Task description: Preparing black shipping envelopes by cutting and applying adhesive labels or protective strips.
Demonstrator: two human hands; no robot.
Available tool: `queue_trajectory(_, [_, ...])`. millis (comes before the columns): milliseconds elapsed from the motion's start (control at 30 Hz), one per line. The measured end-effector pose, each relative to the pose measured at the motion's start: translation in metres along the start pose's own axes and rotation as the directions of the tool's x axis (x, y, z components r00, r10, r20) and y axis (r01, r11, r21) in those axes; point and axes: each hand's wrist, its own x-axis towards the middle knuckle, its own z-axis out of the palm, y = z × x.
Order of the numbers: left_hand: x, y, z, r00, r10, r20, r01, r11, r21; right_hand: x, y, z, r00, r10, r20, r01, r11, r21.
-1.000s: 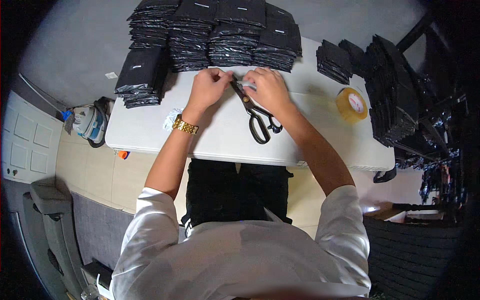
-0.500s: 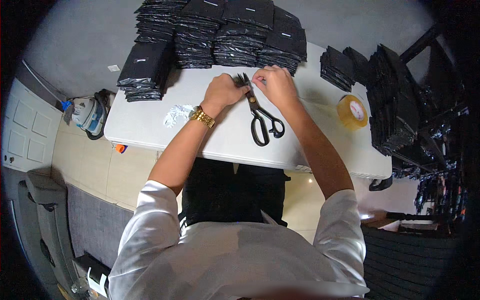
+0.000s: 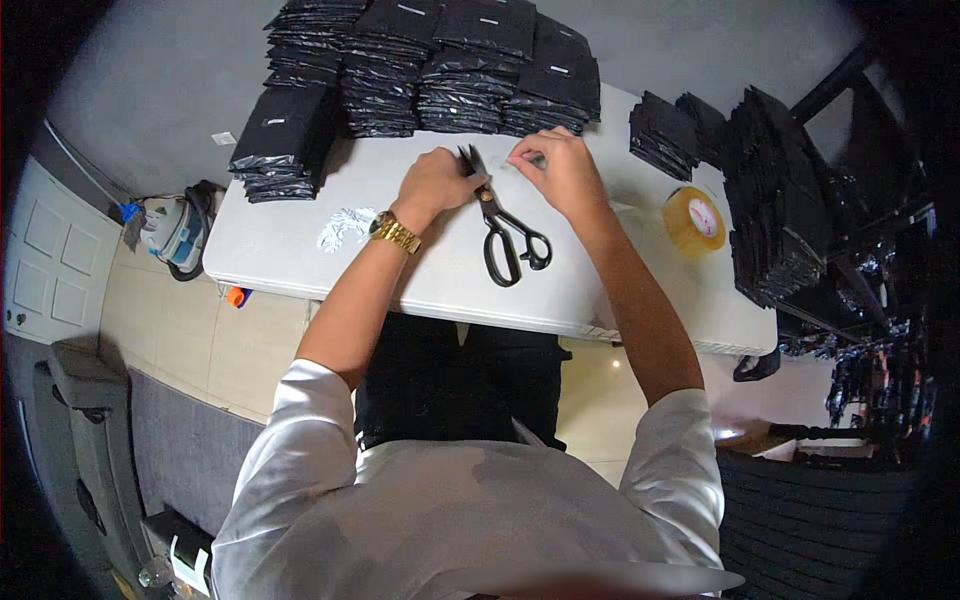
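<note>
Black-handled scissors (image 3: 503,232) lie over the white table with their blades slightly apart and pointing away from me. My left hand (image 3: 430,188), with a gold watch (image 3: 396,231) on its wrist, is closed at the blades, thumb against the metal. To the right of the blade tips, my right hand (image 3: 565,172) pinches thumb and forefinger together. Something tiny and pale shows at those fingertips, too small to name. A small heap of white paper scraps (image 3: 346,229) lies left of my left wrist.
Tall stacks of flat black plastic packages (image 3: 470,85) line the table's (image 3: 590,300) far edge. More packages (image 3: 775,200) stand at the right, near a roll of clear tape (image 3: 693,221). A vacuum cleaner (image 3: 178,235) sits on the floor at left.
My right hand has drawn away to the right from the scissor blades. The scissors and my left hand have shifted slightly left.
</note>
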Motion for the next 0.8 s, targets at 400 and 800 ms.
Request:
queue_trajectory(400, [-0.028, 0.028, -0.013, 0.828, 0.407, -0.385, -0.525, 0.804, -0.279, -0.004, -0.012, -0.03, 0.993, 0.099, 0.061, -0.109, 0.977, 0.182])
queue_trajectory(800, [-0.034, 0.04, -0.022, 0.828, 0.341, -0.446, -0.494, 0.819, -0.292, -0.151, 0.122, -0.134, 0.971, 0.229, -0.074, -0.24, 0.932, -0.272])
